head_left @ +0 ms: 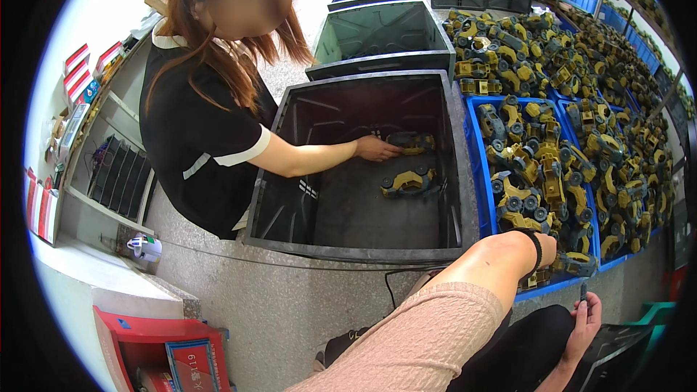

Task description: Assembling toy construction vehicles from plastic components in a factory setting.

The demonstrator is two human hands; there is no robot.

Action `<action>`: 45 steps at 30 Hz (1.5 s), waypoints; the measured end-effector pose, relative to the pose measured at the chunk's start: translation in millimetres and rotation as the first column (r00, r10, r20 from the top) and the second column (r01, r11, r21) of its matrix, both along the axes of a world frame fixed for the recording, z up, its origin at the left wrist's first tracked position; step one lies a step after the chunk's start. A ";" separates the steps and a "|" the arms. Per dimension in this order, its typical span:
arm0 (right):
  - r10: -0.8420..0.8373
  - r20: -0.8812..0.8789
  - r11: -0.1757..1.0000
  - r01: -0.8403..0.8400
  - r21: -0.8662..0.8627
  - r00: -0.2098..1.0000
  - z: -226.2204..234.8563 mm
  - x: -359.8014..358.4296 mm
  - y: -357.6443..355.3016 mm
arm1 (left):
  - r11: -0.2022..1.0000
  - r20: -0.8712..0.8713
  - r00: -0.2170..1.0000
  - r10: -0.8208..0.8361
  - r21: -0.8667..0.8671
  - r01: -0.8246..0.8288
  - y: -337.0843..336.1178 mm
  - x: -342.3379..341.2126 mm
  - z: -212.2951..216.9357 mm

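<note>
My left arm, in a beige sleeve with a black wristband, stretches to the near edge of a blue crate heaped with toy vehicles. There my left hand is beside a yellow-and-grey toy vehicle; its fingers are hidden, so I cannot tell whether it grips it. Lower right, my right hand pinches a small dark grey piece upright between thumb and fingers. Across from me, another person's hand touches a toy vehicle inside a large dark bin. A second toy vehicle lies on its floor.
More dark bins stand behind the first one. Further blue crates piled with toy vehicles line the right side. A red box is at the lower left, near a white ledge. A cable crosses the floor.
</note>
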State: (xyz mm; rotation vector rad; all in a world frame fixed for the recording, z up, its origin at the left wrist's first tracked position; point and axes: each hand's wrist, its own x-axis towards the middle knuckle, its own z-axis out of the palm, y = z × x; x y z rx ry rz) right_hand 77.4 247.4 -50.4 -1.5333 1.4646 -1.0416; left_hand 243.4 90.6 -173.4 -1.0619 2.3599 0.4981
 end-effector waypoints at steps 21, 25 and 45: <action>0.024 0.022 1.000 -0.024 0.003 0.999 -3.3 4.3 -2.2 | 0.999 -0.006 0.999 0.038 0.029 -0.038 -5.4 1.0 -11.5; 0.063 0.028 0.998 -0.062 -0.007 0.998 -3.8 16.2 -7.0 | 0.992 -0.020 0.993 0.118 0.037 -0.117 -3.7 21.0 -9.8; -0.034 0.015 0.999 0.034 0.005 0.999 -2.5 -9.6 2.8 | 0.990 0.078 0.996 0.053 0.129 -0.063 -24.2 -49.2 -33.0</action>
